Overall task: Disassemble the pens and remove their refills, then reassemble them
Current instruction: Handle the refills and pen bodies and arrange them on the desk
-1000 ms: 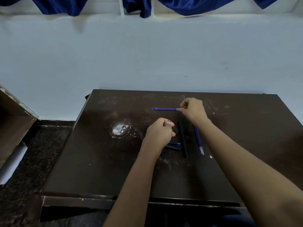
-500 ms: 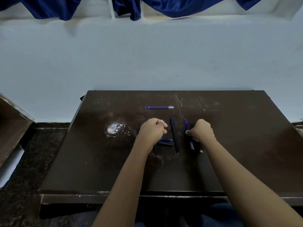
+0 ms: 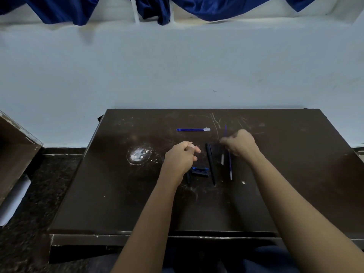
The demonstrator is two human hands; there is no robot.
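Observation:
On the dark brown table (image 3: pixel 295 174), one blue refill (image 3: pixel 193 129) lies crosswise near the far side. My left hand (image 3: pixel 182 156) is a closed fist around a black pen barrel (image 3: pixel 188 177), whose end pokes out below the wrist. To its right lie a capped black pen (image 3: pixel 210 162) and short blue-black pen parts (image 3: pixel 200 171). My right hand (image 3: pixel 241 144) is shut on a second blue refill (image 3: pixel 225 129), blurred and held upright just above the table. A third blue refill (image 3: pixel 230 168) lies beside that wrist.
A white smudge (image 3: pixel 138 153) marks the table left of my left hand. A brown wooden board (image 3: pixel 15 150) and a white roll (image 3: pixel 13 200) stand on the dark floor at the left. A pale wall rises behind the table, with blue cloth (image 3: pixel 59 8) hanging above.
My right hand let go of the crosswise refill at the far side, drew back toward the black pen, closed on another refill and raised it. My left fist stayed put.

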